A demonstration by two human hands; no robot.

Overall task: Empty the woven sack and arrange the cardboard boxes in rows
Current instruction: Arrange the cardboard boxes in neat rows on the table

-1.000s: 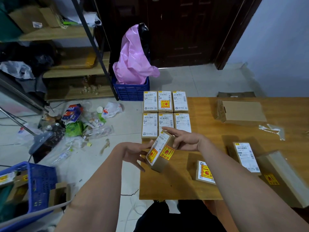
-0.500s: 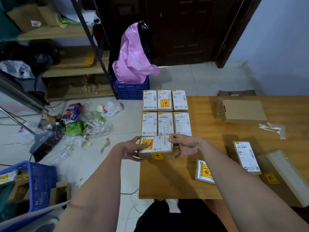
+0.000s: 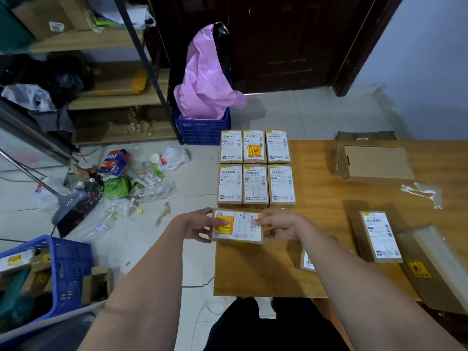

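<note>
At the near left corner of the wooden surface (image 3: 316, 224), I hold a small brown cardboard box with a white label and yellow sticker (image 3: 238, 226) flat, my left hand (image 3: 196, 224) gripping its left end, my right hand (image 3: 281, 225) its right, just before two rows of three labelled cardboard boxes (image 3: 255, 169).
</note>
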